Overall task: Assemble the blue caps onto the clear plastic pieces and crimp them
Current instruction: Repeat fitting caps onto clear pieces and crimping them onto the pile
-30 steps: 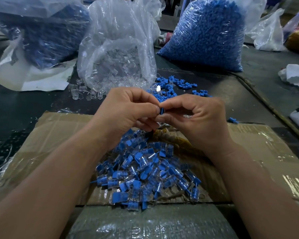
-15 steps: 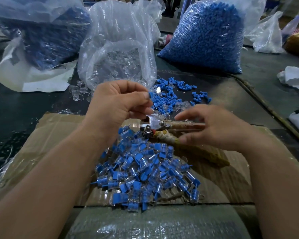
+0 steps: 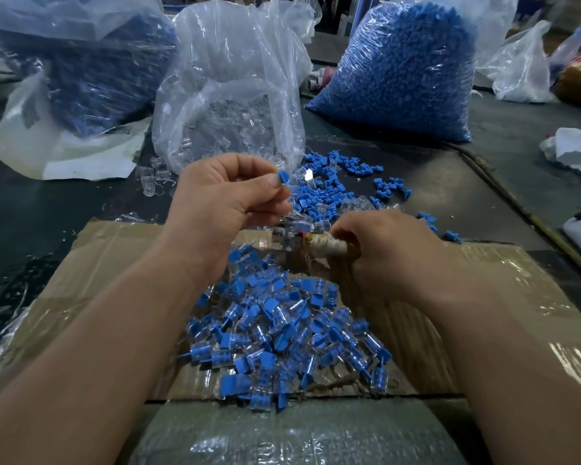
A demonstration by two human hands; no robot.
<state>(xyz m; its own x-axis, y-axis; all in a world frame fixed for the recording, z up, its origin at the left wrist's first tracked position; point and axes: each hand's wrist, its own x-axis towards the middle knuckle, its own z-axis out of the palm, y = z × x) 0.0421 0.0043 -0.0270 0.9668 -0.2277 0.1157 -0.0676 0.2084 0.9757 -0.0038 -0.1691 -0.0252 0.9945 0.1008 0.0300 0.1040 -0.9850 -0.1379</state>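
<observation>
while the left hand [image 3: 228, 199] pinches one small capped piece [image 3: 284, 178] between thumb and finger, just above the loose blue caps [image 3: 319, 193], the right hand [image 3: 386, 250] is closed around the wrapped handle of the crimping tool [image 3: 319, 245] lying on the cardboard [image 3: 114, 263]. to do this step well, i think the piece should go straight into the metal tip and get one firm squeeze. the caps look hard and matte, the clear pieces [image 3: 155, 182] look shiny and see-through, and the done pile [image 3: 282, 337] sits close.
</observation>
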